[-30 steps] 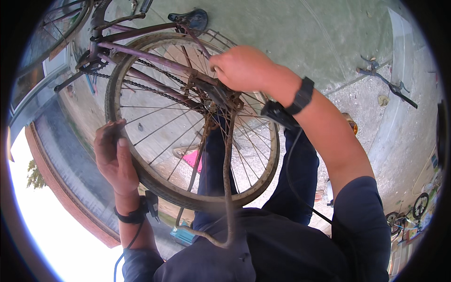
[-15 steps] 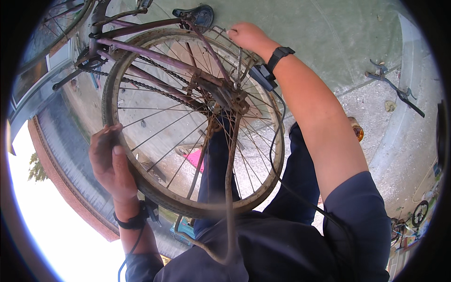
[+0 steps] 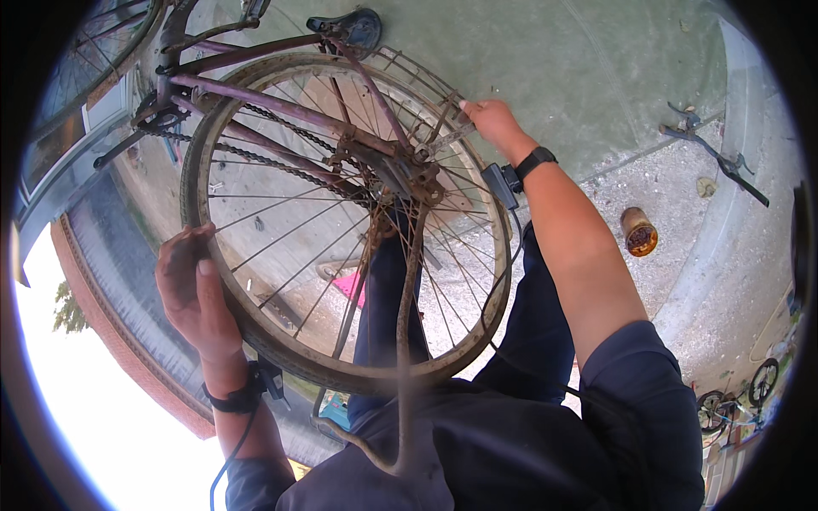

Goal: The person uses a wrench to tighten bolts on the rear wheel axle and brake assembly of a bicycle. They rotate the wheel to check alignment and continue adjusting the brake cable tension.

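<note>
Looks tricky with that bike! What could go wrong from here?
The left hand touches the tyre, so its fingers might get caught in the spokes if the wheel turns. The cable crosses the tyre's edge in this view and could snag. The nearby tin might get kicked.

Spoked rear wheel (tyre dust-smeared), mounted in scuffed purplish bicycle frame, dark chain slanting across wheel.
</note>
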`<state>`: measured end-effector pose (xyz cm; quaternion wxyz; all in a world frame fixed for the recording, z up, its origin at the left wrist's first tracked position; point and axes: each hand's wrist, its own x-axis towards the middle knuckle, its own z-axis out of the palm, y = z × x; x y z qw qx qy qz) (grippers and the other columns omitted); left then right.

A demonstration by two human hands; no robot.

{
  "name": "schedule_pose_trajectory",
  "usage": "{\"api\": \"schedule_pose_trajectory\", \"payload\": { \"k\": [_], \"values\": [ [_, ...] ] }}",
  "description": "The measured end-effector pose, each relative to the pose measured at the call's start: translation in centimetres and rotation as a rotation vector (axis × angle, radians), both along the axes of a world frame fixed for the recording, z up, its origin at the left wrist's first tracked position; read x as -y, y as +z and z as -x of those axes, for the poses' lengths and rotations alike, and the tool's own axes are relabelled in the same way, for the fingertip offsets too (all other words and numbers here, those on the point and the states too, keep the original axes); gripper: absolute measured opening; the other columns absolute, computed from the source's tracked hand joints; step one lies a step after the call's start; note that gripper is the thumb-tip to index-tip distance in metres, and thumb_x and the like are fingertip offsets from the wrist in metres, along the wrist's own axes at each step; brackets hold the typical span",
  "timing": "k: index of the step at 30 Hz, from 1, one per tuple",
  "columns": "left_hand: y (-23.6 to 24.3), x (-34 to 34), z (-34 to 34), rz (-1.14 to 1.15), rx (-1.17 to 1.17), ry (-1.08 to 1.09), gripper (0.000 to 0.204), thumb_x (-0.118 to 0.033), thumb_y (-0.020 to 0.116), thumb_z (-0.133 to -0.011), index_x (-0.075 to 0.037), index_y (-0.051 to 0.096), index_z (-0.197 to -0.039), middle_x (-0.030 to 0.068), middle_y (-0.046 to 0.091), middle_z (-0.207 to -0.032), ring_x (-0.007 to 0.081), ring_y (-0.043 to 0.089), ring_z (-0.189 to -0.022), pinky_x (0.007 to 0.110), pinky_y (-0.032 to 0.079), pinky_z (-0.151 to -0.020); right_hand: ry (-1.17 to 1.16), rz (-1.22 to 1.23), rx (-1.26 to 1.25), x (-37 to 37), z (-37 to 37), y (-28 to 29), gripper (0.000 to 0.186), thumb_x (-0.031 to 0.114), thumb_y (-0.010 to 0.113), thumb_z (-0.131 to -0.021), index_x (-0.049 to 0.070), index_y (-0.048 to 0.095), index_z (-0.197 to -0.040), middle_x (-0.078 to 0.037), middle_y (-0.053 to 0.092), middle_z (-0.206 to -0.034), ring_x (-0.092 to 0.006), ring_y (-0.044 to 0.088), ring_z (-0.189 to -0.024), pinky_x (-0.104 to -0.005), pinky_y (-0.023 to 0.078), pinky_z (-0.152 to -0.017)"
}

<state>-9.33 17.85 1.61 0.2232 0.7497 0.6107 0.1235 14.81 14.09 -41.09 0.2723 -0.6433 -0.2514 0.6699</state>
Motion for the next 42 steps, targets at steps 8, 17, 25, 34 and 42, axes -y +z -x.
{"api": "schedule_pose_trajectory", "payload": {
  "k": [8, 17, 25, 34, 42],
  "values": [
    [-0.3, -0.2, 0.2, 0.011, 0.071, -0.012, 0.031, -0.005, 0.049, -0.096, 0.007, 0.049, -0.124, 0.0181, 0.059, -0.121, 0.0268, 0.057, -0.116, 0.040, 0.037, -0.106, -0.451, 0.451, -0.565, 7.4, 1.3, 3.1, 0.026, 0.030, 0.061, -0.098, 0.009, 0.053, -0.086, 0.003, 0.039, -0.060, -0.0082, 0.034, -0.045, -0.0244, 0.023, -0.039],
    [-0.2, -0.4, 0.2, 0.020, 0.062, -0.010, 0.032, -0.005, 0.050, -0.095, 0.007, 0.050, -0.125, 0.0181, 0.059, -0.120, 0.0263, 0.058, -0.116, 0.039, 0.037, -0.107, -0.413, 0.175, -0.386, 3.8, -6.4, 4.6, 0.034, 0.034, 0.070, -0.092, 0.001, 0.066, -0.096, 0.001, 0.047, -0.061, -0.0091, 0.041, -0.050, -0.0233, 0.033, -0.046],
    [-0.2, -0.1, 0.1, 0.000, 0.043, -0.014, 0.031, -0.005, 0.050, -0.095, 0.008, 0.051, -0.123, 0.0178, 0.060, -0.120, 0.0259, 0.058, -0.114, 0.039, 0.038, -0.106, 0.189, -0.531, 0.075, 5.0, -9.2, 12.1, 0.017, 0.014, 0.069, -0.089, 0.008, 0.073, -0.104, -0.003, 0.053, -0.077, -0.0155, 0.052, -0.075, -0.0299, 0.043, -0.067],
    [-0.2, -0.2, 0.1, -0.019, 0.042, -0.043, 0.028, -0.004, 0.050, -0.095, 0.008, 0.053, -0.120, 0.0179, 0.061, -0.117, 0.0249, 0.058, -0.113, 0.040, 0.034, -0.109, 0.547, -1.020, 0.409, 0.8, -8.1, 18.5, 0.019, 0.003, 0.066, -0.079, 0.008, 0.072, -0.096, -0.009, 0.051, -0.080, -0.0277, 0.055, -0.077, -0.0377, 0.046, -0.063],
    [-0.4, 0.0, 0.7, -0.032, 0.088, -0.029, 0.029, -0.004, 0.051, -0.095, 0.008, 0.052, -0.121, 0.0179, 0.061, -0.118, 0.0244, 0.058, -0.114, 0.039, 0.033, -0.109, 0.816, -1.207, 0.480, -1.1, -7.3, 20.4, 0.022, 0.002, 0.063, -0.073, 0.008, 0.070, -0.092, -0.005, 0.049, -0.081, -0.0239, 0.056, -0.081, -0.0375, 0.050, -0.065]
  ]
}}
